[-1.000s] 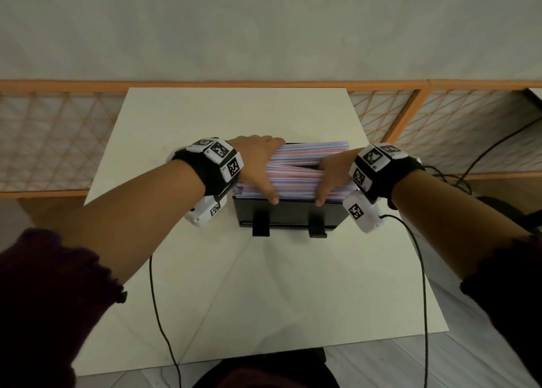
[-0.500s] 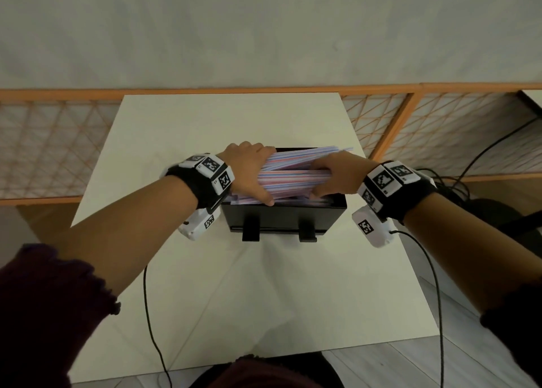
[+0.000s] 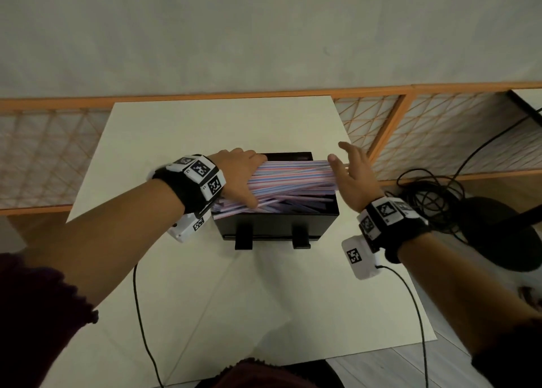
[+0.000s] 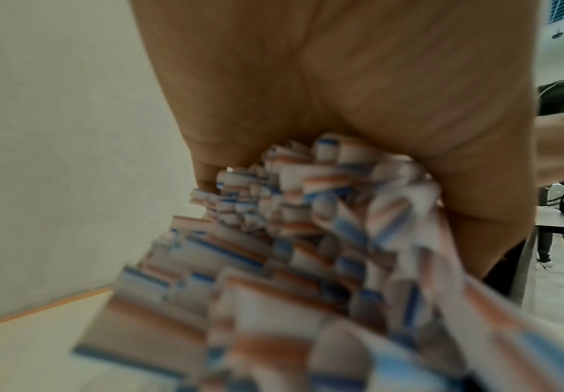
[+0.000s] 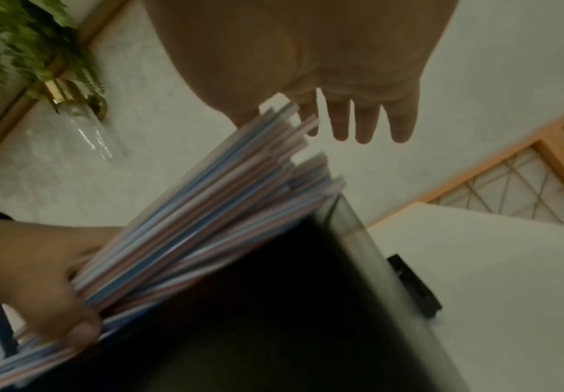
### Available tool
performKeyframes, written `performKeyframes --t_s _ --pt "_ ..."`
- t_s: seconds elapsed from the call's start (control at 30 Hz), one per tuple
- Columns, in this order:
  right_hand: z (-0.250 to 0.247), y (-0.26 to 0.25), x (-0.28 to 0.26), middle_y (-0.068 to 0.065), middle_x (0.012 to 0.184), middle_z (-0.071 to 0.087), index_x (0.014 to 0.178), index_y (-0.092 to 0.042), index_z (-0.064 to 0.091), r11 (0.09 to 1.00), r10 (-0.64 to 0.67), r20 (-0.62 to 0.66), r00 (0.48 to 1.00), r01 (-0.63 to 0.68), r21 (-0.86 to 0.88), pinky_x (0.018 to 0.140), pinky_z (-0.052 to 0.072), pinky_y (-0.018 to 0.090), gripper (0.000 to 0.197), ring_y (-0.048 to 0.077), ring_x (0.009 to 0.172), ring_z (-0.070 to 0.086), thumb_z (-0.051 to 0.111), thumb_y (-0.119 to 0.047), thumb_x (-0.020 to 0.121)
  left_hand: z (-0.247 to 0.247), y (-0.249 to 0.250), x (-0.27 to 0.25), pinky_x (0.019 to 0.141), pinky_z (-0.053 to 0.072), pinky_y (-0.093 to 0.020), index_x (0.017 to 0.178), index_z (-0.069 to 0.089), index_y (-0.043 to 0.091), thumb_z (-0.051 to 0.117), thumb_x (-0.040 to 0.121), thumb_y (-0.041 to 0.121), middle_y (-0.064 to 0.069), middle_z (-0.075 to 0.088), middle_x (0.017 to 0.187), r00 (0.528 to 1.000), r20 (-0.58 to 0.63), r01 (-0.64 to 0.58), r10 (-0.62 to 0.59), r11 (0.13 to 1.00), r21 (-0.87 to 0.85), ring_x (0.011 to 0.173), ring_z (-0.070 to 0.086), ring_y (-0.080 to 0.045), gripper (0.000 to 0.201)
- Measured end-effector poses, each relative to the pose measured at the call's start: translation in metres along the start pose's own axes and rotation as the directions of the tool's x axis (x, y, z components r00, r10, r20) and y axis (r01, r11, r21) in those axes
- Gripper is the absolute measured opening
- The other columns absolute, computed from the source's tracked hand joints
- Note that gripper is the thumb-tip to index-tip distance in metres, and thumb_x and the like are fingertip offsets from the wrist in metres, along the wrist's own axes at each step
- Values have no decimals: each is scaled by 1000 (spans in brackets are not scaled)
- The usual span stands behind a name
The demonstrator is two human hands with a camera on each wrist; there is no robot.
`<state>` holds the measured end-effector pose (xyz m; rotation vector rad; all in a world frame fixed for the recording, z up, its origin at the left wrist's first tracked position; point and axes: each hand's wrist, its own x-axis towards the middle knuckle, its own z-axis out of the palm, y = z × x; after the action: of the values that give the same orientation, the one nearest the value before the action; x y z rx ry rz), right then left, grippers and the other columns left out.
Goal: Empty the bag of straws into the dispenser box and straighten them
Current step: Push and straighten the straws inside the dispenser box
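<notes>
A thick bundle of red, white and blue striped straws (image 3: 293, 176) lies slanted over the open top of the black dispenser box (image 3: 275, 226), its right ends raised above the right wall. My left hand (image 3: 243, 179) grips the bundle's left end, thumb at the front; the left wrist view shows the straw ends (image 4: 273, 238) bunched under the palm. My right hand (image 3: 349, 176) is open, its fingers straight, with the palm against the right ends of the straws (image 5: 240, 191). More straws lie loose inside the box. No bag is in view.
The box stands on a white table (image 3: 205, 299), with two black feet (image 3: 243, 241) at its front. An orange-framed lattice screen (image 3: 410, 135) runs behind. Black cables (image 3: 434, 191) coil to the right, off the table. A plant in a glass holder (image 5: 72, 106) hangs on the wall.
My right hand has let go of the bundle and opened flat at its right ends. The left hand keeps its grip, and the bundle now slants up to the right.
</notes>
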<state>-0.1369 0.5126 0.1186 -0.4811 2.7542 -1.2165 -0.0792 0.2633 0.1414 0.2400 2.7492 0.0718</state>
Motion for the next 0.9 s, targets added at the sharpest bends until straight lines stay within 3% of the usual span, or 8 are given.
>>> performKeyframes --t_s 0.13,0.23,0.3,0.4,0.57,0.67,0.83,0.9 --pt "28 1 -5 10 138 47 134 -7 46 999 4 12 1000 -3 -42 103 29 23 44 23 127 44 34 -33 101 1 0 0 99 39 -38 144 22 21 71 64 66 -2 41 136 1000 -6 -19 19 1000 13 117 42 -22 103" --pt "37 5 -5 7 125 57 121 -10 56 992 -50 -73 996 41 -120 104 34 34 46 25 117 50 29 -38 96 0 -2 -2 98 40 -37 142 26 24 70 60 73 1 44 133 999 -20 -31 31 999 -10 115 43 -21 104" --pt "39 5 -7 2 121 60 117 -16 58 970 -74 -108 991 47 -237 111 27 45 48 24 118 48 24 -39 92 -2 -4 -3 98 40 -37 140 29 25 69 59 74 2 45 131 999 -23 -36 36 999 -27 114 45 -20 103" --pt "45 2 -15 -1 120 61 119 -21 57 920 -113 -62 992 81 -384 116 9 50 50 22 121 45 19 -38 93 -5 -7 -5 97 41 -38 139 33 25 67 58 77 2 47 129 999 -17 -44 44 999 1 112 47 -19 102" --pt "46 -4 -14 -4 113 62 113 -24 59 844 -99 5 995 86 -530 114 1 57 46 21 119 44 18 -36 97 -6 -4 -5 99 39 -37 141 29 24 64 60 78 2 45 133 999 -4 -44 45 994 97 116 46 -20 104" --pt "50 -8 -16 -3 112 61 114 -24 57 839 -92 65 994 113 -532 115 0 55 44 19 117 48 18 -37 100 -8 -4 -4 97 40 -37 141 29 24 66 63 73 2 46 131 999 10 -45 45 993 110 114 46 -20 99" --pt "65 -10 -19 1 116 63 119 -20 53 843 -93 146 985 156 -515 117 5 48 70 22 114 53 -3 -49 88 -8 -3 -2 92 41 -36 137 34 22 64 64 71 1 48 127 999 9 -42 41 981 188 110 49 -21 94" --pt "63 -12 -14 3 118 61 118 -20 54 840 -38 160 986 118 -529 116 4 49 62 24 118 50 4 -47 93 -6 0 -2 92 42 -36 136 35 21 63 65 73 -1 48 127 999 -4 -37 39 979 201 108 49 -21 93"
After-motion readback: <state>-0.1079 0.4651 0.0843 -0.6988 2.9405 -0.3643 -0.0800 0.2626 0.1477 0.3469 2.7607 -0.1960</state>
